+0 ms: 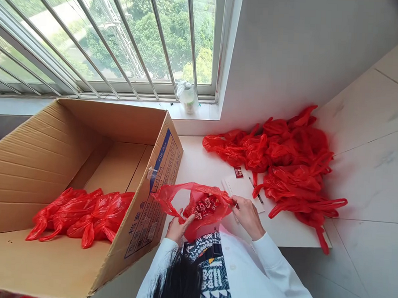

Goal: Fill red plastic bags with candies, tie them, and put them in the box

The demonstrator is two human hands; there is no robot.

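Note:
A red plastic bag (196,204) with small red-and-white wrapped sweets inside hangs open between my hands, just above the white table (201,162). My left hand (178,226) pinches its near left edge. Gripping the bag's right handle is my right hand (247,215). A big open cardboard box (53,160) stands to the left, holding several tied red bags (84,214). A heap of empty red bags (284,163) lies on the table's right part.
A white card with a pen (246,188) lies on the table beside my right hand. A plastic-wrapped bottle (188,96) stands on the window sill. Barred window behind; tiled floor on the right.

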